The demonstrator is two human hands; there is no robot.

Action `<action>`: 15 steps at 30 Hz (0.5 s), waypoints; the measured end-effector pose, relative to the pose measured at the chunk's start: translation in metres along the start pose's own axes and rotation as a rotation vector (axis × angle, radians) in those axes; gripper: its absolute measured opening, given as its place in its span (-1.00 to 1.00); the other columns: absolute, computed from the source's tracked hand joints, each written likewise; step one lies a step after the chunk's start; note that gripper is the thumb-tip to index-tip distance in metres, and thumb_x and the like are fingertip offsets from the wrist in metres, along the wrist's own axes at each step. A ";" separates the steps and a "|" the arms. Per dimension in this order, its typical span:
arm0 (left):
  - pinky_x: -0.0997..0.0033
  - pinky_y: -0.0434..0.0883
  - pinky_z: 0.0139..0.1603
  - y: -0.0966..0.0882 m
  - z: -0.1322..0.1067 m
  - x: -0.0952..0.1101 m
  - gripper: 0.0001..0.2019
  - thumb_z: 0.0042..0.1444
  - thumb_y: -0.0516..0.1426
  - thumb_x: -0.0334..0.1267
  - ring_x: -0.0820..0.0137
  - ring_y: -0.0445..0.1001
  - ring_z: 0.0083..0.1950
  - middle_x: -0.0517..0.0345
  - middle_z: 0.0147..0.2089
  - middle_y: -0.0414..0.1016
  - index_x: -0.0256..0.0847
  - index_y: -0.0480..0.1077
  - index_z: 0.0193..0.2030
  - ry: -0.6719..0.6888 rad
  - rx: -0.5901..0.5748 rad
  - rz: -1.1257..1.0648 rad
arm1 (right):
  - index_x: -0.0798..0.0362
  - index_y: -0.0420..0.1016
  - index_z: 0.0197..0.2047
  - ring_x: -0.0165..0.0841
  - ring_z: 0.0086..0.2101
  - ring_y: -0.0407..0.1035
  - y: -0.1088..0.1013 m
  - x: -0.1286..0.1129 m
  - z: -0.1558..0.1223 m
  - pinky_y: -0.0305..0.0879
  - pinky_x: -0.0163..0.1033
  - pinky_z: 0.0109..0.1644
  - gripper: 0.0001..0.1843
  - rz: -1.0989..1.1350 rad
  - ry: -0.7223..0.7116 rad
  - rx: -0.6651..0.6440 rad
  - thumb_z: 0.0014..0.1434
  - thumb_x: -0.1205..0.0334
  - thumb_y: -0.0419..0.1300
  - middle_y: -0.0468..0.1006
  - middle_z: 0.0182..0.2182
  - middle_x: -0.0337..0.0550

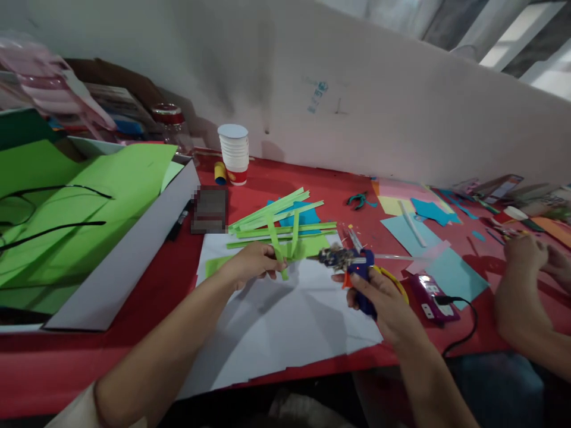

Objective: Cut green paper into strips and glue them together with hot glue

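Observation:
My left hand [253, 263] is closed, pinching green paper strips [282, 245] that cross each other above a white sheet [285, 321]. My right hand [379, 297] grips a blue hot glue gun [359, 270] with an orange trigger. Its nozzle points left toward the strips, a short gap away. More long green strips [279, 217] lie fanned on the red table [66, 368] behind, over a blue paper piece [303, 211].
A box with green paper sheets [84, 208] stands at the left. A stack of paper cups [234, 153] sits by the wall. Blue, yellow and pink paper scraps [419, 214], green pliers [359, 200] and a power strip [430, 294] lie at the right. Another person's arms [526, 297] work at the far right.

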State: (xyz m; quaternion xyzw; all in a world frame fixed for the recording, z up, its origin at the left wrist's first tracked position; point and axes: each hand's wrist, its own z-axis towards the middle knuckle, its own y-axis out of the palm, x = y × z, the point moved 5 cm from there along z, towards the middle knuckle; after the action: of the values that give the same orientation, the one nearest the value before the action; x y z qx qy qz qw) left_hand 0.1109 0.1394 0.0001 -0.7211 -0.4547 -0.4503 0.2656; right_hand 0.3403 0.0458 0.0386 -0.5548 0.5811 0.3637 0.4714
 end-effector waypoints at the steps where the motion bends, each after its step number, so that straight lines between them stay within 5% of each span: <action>1: 0.50 -0.02 -0.60 0.000 0.001 -0.001 -0.88 -0.30 0.28 -0.28 0.49 0.30 -0.59 0.22 -0.59 0.44 -0.20 0.51 -0.52 -0.002 0.000 0.003 | 0.09 0.47 -0.29 -0.44 -0.57 0.28 0.005 0.005 -0.003 0.21 -0.35 -0.50 -0.61 -0.055 -0.022 -0.005 -0.03 -0.07 0.31 0.48 -0.58 -0.23; 15: 0.43 0.28 -0.53 -0.001 0.011 -0.008 -0.89 -0.24 0.22 -0.38 0.41 0.38 -0.59 0.16 -0.56 0.48 -0.24 0.52 -0.48 0.091 0.072 0.174 | 0.02 0.34 0.07 -0.24 -0.18 0.45 0.034 0.013 -0.014 0.33 -0.26 -0.17 -0.59 -0.598 -0.228 -0.039 0.23 0.02 0.06 0.58 -0.18 -0.09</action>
State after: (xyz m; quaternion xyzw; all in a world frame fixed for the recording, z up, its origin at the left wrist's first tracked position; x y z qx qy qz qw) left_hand 0.1131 0.1451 -0.0124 -0.7267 -0.3938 -0.4411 0.3497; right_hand 0.3060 0.0327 0.0268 -0.6657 0.3286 0.2797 0.6088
